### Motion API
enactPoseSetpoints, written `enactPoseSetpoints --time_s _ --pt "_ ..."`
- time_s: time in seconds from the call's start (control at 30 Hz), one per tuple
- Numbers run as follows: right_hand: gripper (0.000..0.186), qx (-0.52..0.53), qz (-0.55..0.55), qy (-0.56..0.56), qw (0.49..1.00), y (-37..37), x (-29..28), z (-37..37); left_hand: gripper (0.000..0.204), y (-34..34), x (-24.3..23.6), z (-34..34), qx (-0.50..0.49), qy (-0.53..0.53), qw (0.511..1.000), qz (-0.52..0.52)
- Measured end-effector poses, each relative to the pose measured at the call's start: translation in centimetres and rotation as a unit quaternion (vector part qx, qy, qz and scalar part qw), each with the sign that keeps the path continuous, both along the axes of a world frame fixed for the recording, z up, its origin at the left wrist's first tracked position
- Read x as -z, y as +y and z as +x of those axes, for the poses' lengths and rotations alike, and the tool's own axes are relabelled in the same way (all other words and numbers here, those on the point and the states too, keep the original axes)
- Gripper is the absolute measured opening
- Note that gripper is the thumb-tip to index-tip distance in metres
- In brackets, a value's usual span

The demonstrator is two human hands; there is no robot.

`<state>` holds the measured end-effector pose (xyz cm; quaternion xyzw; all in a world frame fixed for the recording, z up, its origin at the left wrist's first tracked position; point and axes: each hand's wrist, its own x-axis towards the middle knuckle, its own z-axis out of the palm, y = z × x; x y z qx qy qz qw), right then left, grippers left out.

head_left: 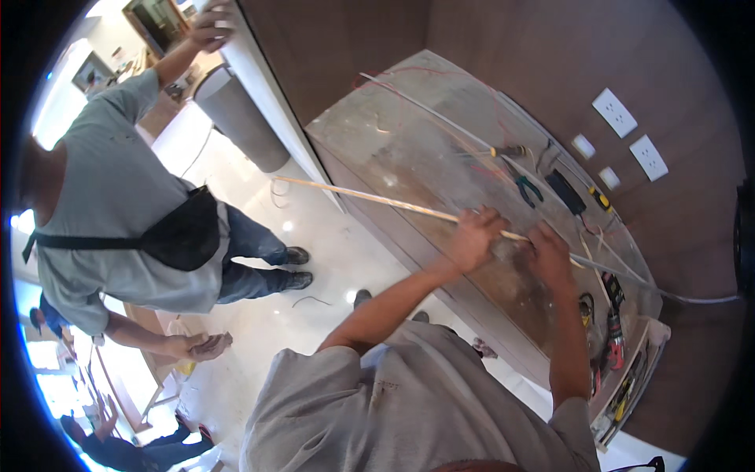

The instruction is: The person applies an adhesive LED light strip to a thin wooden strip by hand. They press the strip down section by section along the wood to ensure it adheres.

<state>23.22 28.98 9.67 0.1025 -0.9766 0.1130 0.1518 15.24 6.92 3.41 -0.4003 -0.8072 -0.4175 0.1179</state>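
A long, thin tan strip (370,195) stretches across the counter and out over its front edge; it looks like an LED strip, though I cannot be sure. My left hand (474,237) is closed round it near its right end. Close by, my right hand (550,256) has its fingers pinched together at the strip's end. Beyond my right hand, a grey cable (684,298) runs off to the right; whether it joins the strip is hidden. Past my hands lie dark-handled pliers (528,189), a screwdriver (510,151) and a black box-shaped part (565,192).
The dusty counter (393,118) carries a thin metal channel (425,110) and red wires. A drill (614,342) and an open toolbox (629,385) are at right. White sockets (614,112) sit on the brown wall. At left stands a co-worker (134,197), one hand against a panel edge.
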Motion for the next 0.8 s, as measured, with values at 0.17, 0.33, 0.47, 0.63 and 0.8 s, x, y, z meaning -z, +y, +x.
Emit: enactPoseSetpoints --time_s 0.17,0.33,0.47,0.63,0.8 --pt "0.018 0.013 -0.024 -0.095 0.995 -4.7 0.4 -3.5 0.056 -5.1 0.4 -4.9 0.022 0.011 0.999 -0.028" --pt "0.02 0.017 -0.074 -0.119 0.99 -10.4 3.3 -8.5 0.046 -11.6 1.6 -10.0 0.014 0.012 0.999 -0.028" --pt "0.023 0.019 -0.063 -0.131 0.989 -14.6 4.0 -11.7 0.045 -15.7 1.5 -12.5 0.025 -0.015 0.999 -0.041" --pt "0.028 -0.008 -0.058 -0.073 0.996 -17.3 6.9 -14.9 0.049 -18.9 2.7 -15.2 -0.007 -0.053 0.996 -0.069" --pt "0.028 0.026 -0.049 -0.036 0.998 -19.2 8.4 -15.9 0.04 -20.0 3.7 -17.1 0.007 -0.042 0.998 -0.046"
